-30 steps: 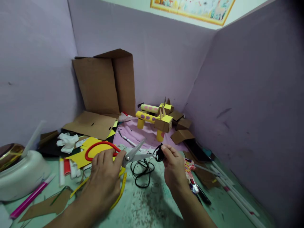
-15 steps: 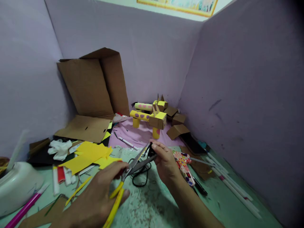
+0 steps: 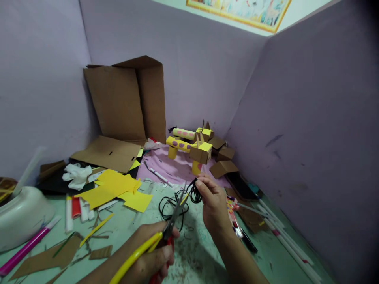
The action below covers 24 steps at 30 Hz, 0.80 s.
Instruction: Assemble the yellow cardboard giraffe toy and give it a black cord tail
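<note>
My left hand (image 3: 154,252) grips yellow-and-red scissors (image 3: 142,249), whose blades point up and away, nearly together. Pinched in the fingertips of my right hand (image 3: 213,201) is a small looped bundle of black cord (image 3: 195,194), just right of the blade tips. More black cord (image 3: 166,207) lies in loose loops on the green tabletop (image 3: 192,244), partly behind the blades. Beyond my hands, a yellow giraffe-like figure (image 3: 201,153) with purple spots stands on a pink cloth (image 3: 156,161); a paler one (image 3: 184,133) with a black tassel stands behind it.
Yellow paper (image 3: 111,187), a white tissue (image 3: 77,176), cardboard scraps (image 3: 100,252) and a magenta marker (image 3: 26,252) lie left. A tall cardboard piece (image 3: 118,102) leans at the back. White rods (image 3: 287,240) and a black marker (image 3: 248,240) lie right.
The scissors have drawn back toward me from the cord bundle, and their blades have closed from wide apart. My right hand still pinches the bundle. The view has shifted slightly.
</note>
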{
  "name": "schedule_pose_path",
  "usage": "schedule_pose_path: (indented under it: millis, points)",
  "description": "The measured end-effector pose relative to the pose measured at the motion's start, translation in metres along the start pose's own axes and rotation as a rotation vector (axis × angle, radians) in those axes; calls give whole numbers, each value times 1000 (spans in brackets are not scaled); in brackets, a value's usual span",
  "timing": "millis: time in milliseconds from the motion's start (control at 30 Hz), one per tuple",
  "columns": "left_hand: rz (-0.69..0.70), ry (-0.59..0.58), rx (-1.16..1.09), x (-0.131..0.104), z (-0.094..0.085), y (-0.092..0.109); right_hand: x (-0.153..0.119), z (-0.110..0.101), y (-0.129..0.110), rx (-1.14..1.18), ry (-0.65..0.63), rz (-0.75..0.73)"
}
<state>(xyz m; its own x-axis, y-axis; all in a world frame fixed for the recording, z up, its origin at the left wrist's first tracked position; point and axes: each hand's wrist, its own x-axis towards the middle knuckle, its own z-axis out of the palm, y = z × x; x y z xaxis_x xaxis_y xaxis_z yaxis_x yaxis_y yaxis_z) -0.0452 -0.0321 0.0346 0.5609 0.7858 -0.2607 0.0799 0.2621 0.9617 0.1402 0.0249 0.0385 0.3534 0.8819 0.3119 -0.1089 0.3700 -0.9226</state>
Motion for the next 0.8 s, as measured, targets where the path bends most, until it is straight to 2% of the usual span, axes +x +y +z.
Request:
schedule_pose_path:
  millis: [167, 333, 500, 800]
  points:
    - [30, 11, 2, 3, 2, -3, -12, 9, -1, -65, -45, -47]
    - [107, 72, 60, 4, 3, -1, -25, 17, -3, -123, -97, -28]
    - [140, 116, 137, 4, 3, -1, -33, 22, -1, -87, -116, 2]
    - [132, 172, 263, -5, 12, 22, -38, 26, -5, -71, -115, 48]
